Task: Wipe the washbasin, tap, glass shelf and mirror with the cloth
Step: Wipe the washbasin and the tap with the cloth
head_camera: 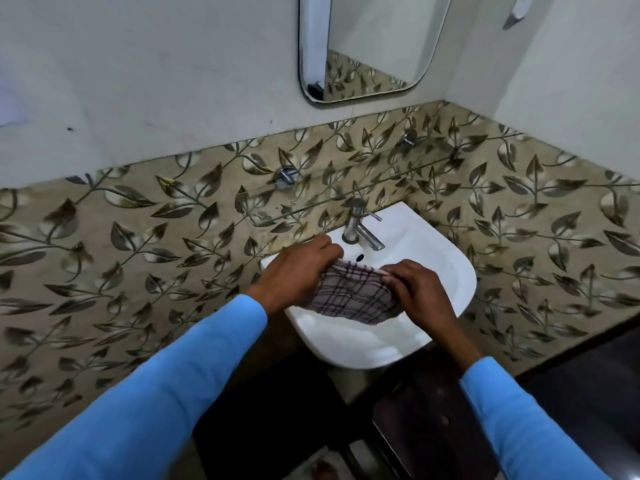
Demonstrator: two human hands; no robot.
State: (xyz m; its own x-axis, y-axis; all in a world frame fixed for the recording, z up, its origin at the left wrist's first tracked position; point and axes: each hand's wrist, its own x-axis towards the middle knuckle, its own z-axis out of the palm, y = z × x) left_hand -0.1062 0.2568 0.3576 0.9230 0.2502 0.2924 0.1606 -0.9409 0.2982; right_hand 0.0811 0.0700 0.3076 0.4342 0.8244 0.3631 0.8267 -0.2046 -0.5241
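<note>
A checked grey cloth (353, 292) hangs stretched over the white washbasin (446, 268). My left hand (294, 271) grips its left edge and my right hand (419, 292) pinches its right edge. The steel tap (360, 226) stands just behind my hands on the basin's back rim. A clear glass shelf (349, 188) runs along the leaf-patterned tiles above the tap, held by two chrome brackets. The mirror (374, 46) hangs on the plain wall higher up.
Leaf-patterned tiles (138, 237) cover the lower wall on both sides of the corner. A white fitting (519, 8) sticks out of the right wall near the top. Dark floor (571, 393) lies under and to the right of the basin.
</note>
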